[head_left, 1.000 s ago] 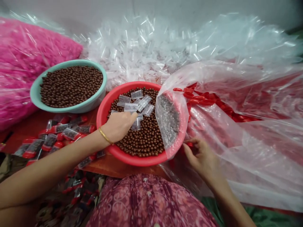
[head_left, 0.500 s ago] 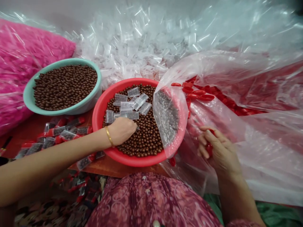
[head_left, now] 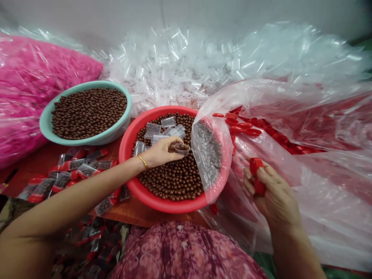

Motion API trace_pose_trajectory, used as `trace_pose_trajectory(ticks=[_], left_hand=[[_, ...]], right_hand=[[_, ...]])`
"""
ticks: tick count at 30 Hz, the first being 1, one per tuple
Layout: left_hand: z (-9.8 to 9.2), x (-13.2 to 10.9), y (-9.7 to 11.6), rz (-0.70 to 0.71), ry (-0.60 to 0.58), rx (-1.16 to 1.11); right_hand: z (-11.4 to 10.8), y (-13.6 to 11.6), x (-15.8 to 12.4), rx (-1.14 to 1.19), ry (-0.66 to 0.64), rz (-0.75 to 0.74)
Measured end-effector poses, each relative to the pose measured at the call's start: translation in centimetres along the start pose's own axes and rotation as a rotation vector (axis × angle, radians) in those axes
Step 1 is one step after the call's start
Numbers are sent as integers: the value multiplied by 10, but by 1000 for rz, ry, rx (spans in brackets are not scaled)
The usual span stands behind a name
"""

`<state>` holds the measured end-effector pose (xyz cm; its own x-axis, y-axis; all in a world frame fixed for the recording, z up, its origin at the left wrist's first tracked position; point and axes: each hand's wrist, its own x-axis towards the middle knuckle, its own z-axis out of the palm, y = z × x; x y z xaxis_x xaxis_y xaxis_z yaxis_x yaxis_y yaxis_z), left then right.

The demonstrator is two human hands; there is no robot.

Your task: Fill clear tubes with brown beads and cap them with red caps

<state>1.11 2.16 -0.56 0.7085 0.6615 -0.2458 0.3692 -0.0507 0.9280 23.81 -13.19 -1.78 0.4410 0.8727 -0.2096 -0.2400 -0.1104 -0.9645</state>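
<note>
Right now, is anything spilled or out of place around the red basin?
Yes: the clear bag's edge droops over the red basin's right rim onto the brown balls, and one red cap lies loose below it.

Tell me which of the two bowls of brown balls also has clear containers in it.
The red bowl, under the left hand: clear containers lie on its balls. The teal bowl, further left, holds only balls.
</note>
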Motion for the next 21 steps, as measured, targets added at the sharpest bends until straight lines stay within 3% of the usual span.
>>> trace_pose_trajectory(ticks=[3, 6, 11, 16, 21], left_hand=[[-1, -14, 4, 28, 31, -17], [3, -22, 2, 26, 24, -56], [9, -25, -8, 81, 39, -350], [3, -25, -12, 19, -22, -553], [0, -22, -15, 85, 1, -475]], right_hand=[[15, -10, 4, -198, -118, -111], [38, -22, 13, -483, -228, -343], [82, -32, 32, -717, -486, -604], [99, -21, 48, -658, -567, -563], [94, -7, 56, -544, -546, -363]])
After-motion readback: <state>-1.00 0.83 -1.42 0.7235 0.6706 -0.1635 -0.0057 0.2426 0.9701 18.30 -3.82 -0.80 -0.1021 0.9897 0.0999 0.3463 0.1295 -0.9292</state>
